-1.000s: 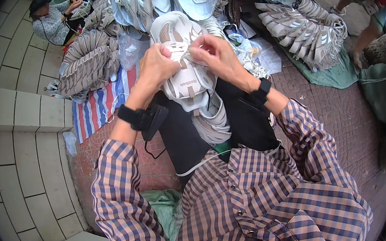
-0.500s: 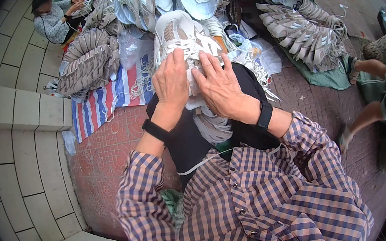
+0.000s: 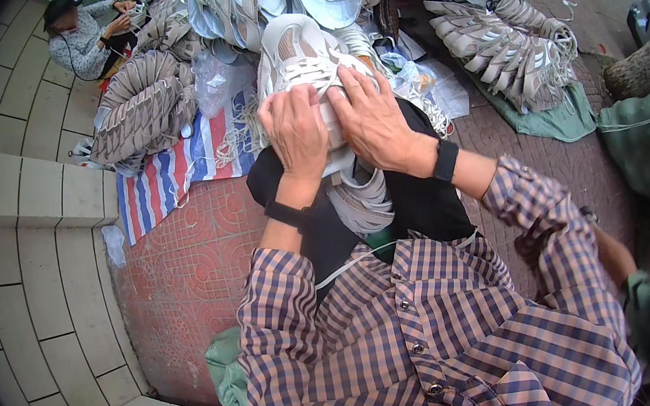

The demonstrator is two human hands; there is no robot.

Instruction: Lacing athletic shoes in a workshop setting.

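white and beige laced shoe (image 3: 304, 56), pointing away

White-and-beige shoe (image 3: 291, 45), white laces (image 3: 309, 71), navy-and-peach checked shirt (image 3: 375, 336), black trousers (image 3: 428, 206), red-white-blue striped sheet (image 3: 163, 187), reddish patterned paving (image 3: 186, 270)

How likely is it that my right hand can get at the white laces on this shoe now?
Very likely yes: the right hand rests on the shoe, fingertips close by the white laces, and nothing visible blocks the way between them.
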